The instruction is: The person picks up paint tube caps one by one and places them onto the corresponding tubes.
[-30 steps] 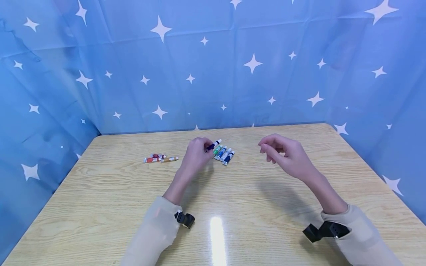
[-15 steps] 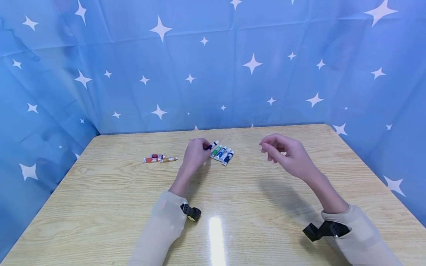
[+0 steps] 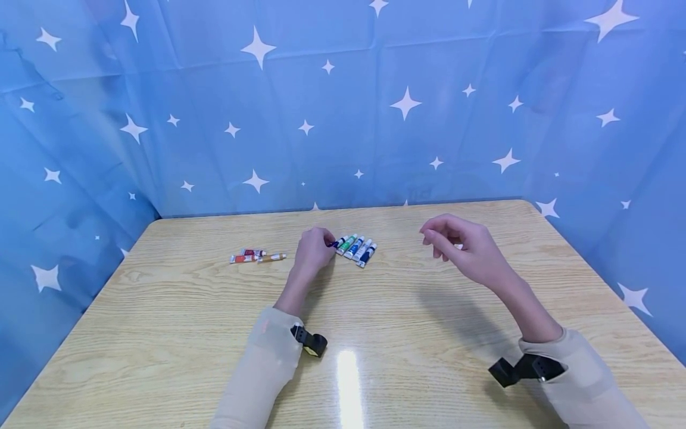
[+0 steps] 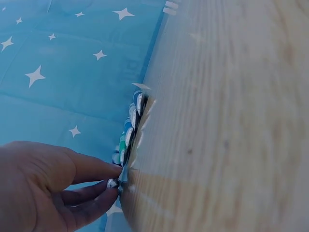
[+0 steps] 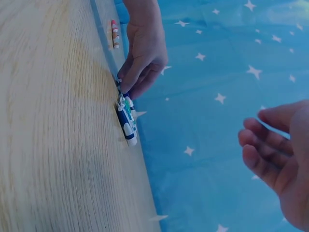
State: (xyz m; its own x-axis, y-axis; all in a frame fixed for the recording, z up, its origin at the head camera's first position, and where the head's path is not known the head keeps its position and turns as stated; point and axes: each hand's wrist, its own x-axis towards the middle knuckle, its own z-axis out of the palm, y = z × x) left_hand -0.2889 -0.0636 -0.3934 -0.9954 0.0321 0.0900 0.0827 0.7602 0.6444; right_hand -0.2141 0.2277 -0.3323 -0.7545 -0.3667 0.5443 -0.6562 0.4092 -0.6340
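Note:
My left hand (image 3: pixel 312 251) pinches a dark purple paint tube (image 3: pixel 339 242) by its lower end, at the left of a slanted row on the table. Beside that tube lie a green paint tube (image 3: pixel 347 244), a blue one (image 3: pixel 355 247), a pale-labelled one (image 3: pixel 362 249) and a dark blue one (image 3: pixel 367 255). The left wrist view shows thumb and fingers meeting at the purple tube's end, low by the tabletop. Above the table to the right, my right hand (image 3: pixel 465 249) hovers with loosely curled fingers, holding nothing.
Left of the row, a dark red tube (image 3: pixel 254 252), an orange tube (image 3: pixel 243 259) and an ochre tube (image 3: pixel 272 257) lie close together. The wooden table (image 3: pixel 177 322) ends at a blue star-patterned curtain (image 3: pixel 343 107) behind.
My left hand has brought the purple tube left and down, to lie alongside the green one. The right hand has barely moved.

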